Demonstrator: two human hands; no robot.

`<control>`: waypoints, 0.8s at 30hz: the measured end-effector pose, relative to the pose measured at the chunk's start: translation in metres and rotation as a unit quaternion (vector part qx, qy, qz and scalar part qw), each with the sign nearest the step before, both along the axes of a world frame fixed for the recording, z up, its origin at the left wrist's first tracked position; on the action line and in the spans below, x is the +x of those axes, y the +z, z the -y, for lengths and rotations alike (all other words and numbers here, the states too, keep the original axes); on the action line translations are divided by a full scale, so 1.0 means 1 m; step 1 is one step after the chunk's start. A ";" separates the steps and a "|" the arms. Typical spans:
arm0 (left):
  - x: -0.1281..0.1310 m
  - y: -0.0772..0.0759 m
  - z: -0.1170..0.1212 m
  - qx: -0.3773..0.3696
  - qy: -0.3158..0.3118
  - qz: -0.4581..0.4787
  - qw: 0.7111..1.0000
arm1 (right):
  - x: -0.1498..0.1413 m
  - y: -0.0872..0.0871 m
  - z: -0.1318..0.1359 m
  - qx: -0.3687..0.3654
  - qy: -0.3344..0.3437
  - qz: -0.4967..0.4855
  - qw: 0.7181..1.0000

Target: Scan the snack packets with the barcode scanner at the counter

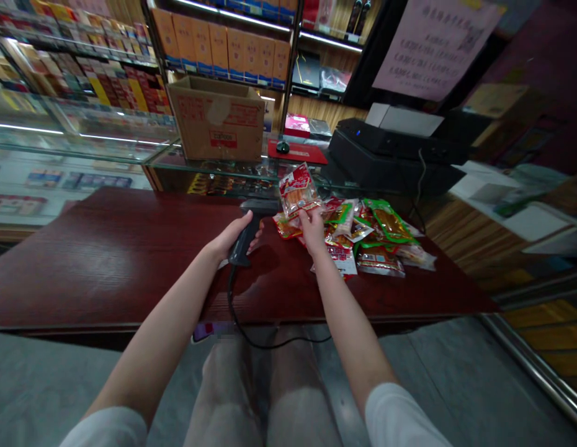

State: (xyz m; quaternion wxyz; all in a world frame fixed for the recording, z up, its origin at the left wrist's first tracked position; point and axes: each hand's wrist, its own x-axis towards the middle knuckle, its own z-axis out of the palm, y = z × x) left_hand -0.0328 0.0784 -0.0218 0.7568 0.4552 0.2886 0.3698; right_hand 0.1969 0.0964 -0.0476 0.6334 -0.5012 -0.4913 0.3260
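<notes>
My left hand (237, 237) is wrapped round the grip of a black barcode scanner (246, 239), whose head points right. From its base a black cable (270, 346) loops below the table edge. With my right hand (311, 226) I pinch the lower edge of a red and clear snack packet (298, 189), raised and tilted just right of the scanner's head. Behind and to the right of that hand lies a heap of snack packets (348, 226) in red, green and silver wrappers. One green-edged packet (388, 220) sits on top of the heap.
The dark red table (107, 261) stretches in front of me. At its back are a cardboard box (218, 124) on a glass counter, a red mat (298, 152) and a black machine (391, 155). Stocked shelves (223, 49) rise behind.
</notes>
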 end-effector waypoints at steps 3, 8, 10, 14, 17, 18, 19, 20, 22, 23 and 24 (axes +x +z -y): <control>-0.001 0.002 -0.002 -0.011 0.042 -0.001 0.999 | 0.029 0.019 0.008 0.039 -0.136 0.149 0.979; 0.002 0.010 -0.001 -0.031 0.131 -0.022 0.991 | 0.094 0.065 0.043 0.095 -0.245 0.344 0.902; 0.003 0.011 -0.001 -0.034 0.153 -0.041 0.987 | 0.117 0.074 0.059 0.087 -0.268 0.438 0.854; 0.007 0.010 0.000 -0.044 0.166 -0.067 0.983 | 0.151 0.061 0.081 -0.001 -0.162 0.600 0.783; 0.010 0.008 0.004 -0.047 0.142 -0.056 0.987 | 0.168 0.044 0.087 -0.057 -0.052 0.610 0.788; 0.011 0.007 0.006 -0.046 0.131 -0.052 0.989 | 0.171 0.041 0.088 -0.055 -0.049 0.594 0.801; 0.014 0.007 0.008 -0.047 0.122 -0.049 0.990 | 0.173 0.039 0.090 -0.040 -0.062 0.572 0.817; 0.017 0.006 0.009 -0.050 0.116 -0.049 0.991 | 0.172 0.038 0.093 -0.016 -0.082 0.546 0.833; 0.027 0.005 0.010 -0.053 0.121 -0.048 0.990 | 0.164 0.038 0.099 0.035 -0.112 0.472 0.874; 0.034 0.005 0.011 -0.049 0.131 -0.047 0.989 | 0.156 0.037 0.103 0.052 -0.108 0.422 0.899; 0.042 0.005 0.011 -0.040 0.143 -0.046 0.988 | 0.145 0.035 0.106 0.058 -0.086 0.359 0.928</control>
